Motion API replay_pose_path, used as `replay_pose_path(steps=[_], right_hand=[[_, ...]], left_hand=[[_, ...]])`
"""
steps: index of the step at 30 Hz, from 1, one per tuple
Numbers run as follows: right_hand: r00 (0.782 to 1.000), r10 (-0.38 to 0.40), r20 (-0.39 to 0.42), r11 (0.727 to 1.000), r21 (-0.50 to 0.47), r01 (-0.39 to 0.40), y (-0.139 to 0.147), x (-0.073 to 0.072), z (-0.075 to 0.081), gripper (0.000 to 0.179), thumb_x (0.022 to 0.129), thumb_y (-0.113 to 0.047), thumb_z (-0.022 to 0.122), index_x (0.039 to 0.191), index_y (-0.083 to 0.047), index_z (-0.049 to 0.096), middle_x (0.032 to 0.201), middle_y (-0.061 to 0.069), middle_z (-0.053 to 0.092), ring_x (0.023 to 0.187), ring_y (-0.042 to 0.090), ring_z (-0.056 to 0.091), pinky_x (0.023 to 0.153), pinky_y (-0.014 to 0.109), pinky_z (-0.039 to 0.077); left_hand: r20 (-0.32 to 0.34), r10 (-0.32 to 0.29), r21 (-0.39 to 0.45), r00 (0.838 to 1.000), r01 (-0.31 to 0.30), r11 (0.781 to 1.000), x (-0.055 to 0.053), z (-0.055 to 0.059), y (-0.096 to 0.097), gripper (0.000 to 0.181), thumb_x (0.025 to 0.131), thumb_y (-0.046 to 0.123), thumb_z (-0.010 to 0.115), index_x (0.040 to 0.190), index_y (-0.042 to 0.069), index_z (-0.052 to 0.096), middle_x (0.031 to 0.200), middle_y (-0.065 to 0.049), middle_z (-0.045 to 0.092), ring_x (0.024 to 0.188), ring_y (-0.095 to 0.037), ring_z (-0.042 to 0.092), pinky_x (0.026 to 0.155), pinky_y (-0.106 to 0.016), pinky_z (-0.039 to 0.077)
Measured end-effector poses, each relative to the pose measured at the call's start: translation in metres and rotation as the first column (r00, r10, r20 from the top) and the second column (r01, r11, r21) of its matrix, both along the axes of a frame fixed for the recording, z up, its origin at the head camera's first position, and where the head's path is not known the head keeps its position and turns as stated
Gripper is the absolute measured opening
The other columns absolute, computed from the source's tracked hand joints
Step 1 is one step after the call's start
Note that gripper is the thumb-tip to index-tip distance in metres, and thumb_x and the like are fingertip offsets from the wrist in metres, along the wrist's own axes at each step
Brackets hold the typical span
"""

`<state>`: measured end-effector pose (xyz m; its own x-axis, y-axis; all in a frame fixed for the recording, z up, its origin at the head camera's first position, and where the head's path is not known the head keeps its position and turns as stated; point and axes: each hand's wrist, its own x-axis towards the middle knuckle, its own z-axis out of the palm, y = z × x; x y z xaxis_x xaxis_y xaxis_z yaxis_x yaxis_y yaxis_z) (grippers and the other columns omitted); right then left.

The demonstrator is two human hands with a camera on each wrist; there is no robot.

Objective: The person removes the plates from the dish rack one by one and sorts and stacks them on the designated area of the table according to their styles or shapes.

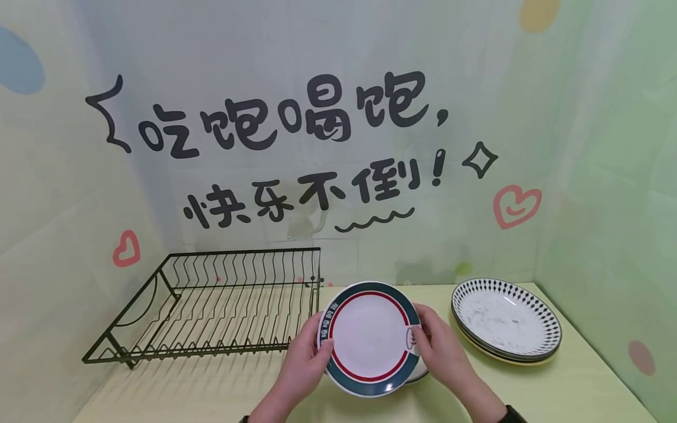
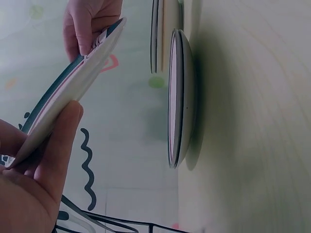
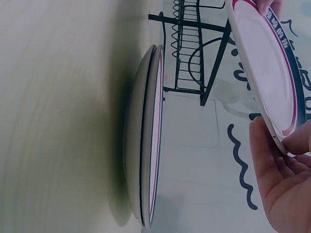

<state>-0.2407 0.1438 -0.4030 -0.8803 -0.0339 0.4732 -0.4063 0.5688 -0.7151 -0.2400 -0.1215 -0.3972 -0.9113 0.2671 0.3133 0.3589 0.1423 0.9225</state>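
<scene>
Between both hands, raised above the table, is a white plate with a dark green rim, a red ring and printed lettering. My left hand grips its left edge, thumb on the face and fingers beneath. On the opposite edge my right hand pinches the rim the same way, thumb over a small printed picture. The plate is tilted toward the head camera. Below it, a short stack of similar plates rests on the table, mostly hidden in the head view; the right wrist view shows the stacked plates edge-on.
A black wire dish rack stands on the left of the pale wooden table. At the right lies a stack of plates, the top one with a black diamond-patterned rim. A printed wall covering rises behind and at both sides.
</scene>
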Motion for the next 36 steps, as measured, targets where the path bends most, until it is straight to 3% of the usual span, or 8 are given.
replay_pose_path(steps=[4,13,21,28,36], right_hand=[[1.0,0.007,0.009,0.999,-0.052,-0.007,0.001,0.001,0.003,0.034,0.089,0.012,0.061,0.121,0.003,0.06,0.106,0.011,0.069,0.083,0.013,0.065,0.069,0.025,0.057],[0.999,-0.009,0.05,0.999,-0.048,0.011,0.002,0.001,0.008,0.034,0.089,0.011,0.063,0.122,0.001,0.061,0.097,0.006,0.069,0.078,0.012,0.062,0.067,0.024,0.055],[0.987,-0.02,0.157,0.999,-0.04,0.026,0.005,0.001,0.012,0.034,0.093,0.004,0.062,0.127,0.0,0.058,0.101,0.008,0.068,0.083,0.015,0.062,0.071,0.024,0.056],[0.975,-0.017,0.223,0.996,-0.081,0.035,0.005,0.002,0.015,0.035,0.094,0.003,0.061,0.128,-0.001,0.057,0.1,0.009,0.067,0.079,0.016,0.062,0.064,0.024,0.055],[0.965,-0.02,0.262,0.991,-0.124,0.054,0.007,0.004,0.021,0.035,0.094,0.001,0.061,0.129,0.0,0.058,0.103,0.011,0.068,0.078,0.017,0.063,0.063,0.024,0.055]], left_hand=[[-0.015,0.03,-0.056,0.999,-0.031,0.998,-0.001,0.001,0.001,0.044,0.097,-0.002,0.054,0.14,0.002,0.045,0.126,-0.023,0.059,0.094,-0.024,0.067,0.074,-0.027,0.059],[-0.009,0.066,-0.137,0.998,-0.067,0.988,-0.005,0.005,0.002,0.044,0.096,0.003,0.057,0.139,0.001,0.046,0.126,-0.021,0.059,0.097,-0.023,0.067,0.076,-0.024,0.057],[-0.022,0.078,-0.181,0.997,-0.081,0.98,-0.005,0.007,0.003,0.046,0.096,0.004,0.059,0.14,0.0,0.045,0.128,-0.022,0.058,0.101,-0.025,0.066,0.078,-0.024,0.057],[-0.047,0.086,-0.21,0.995,-0.094,0.973,-0.005,0.01,0.004,0.048,0.095,0.003,0.059,0.14,-0.002,0.044,0.129,-0.024,0.058,0.102,-0.028,0.066,0.079,-0.024,0.057],[0.01,0.07,-0.136,0.998,-0.068,0.988,-0.004,0.02,0.002,0.055,0.094,0.002,0.062,0.143,-0.005,0.038,0.117,-0.027,0.065,0.093,-0.027,0.071,0.072,-0.024,0.059]])
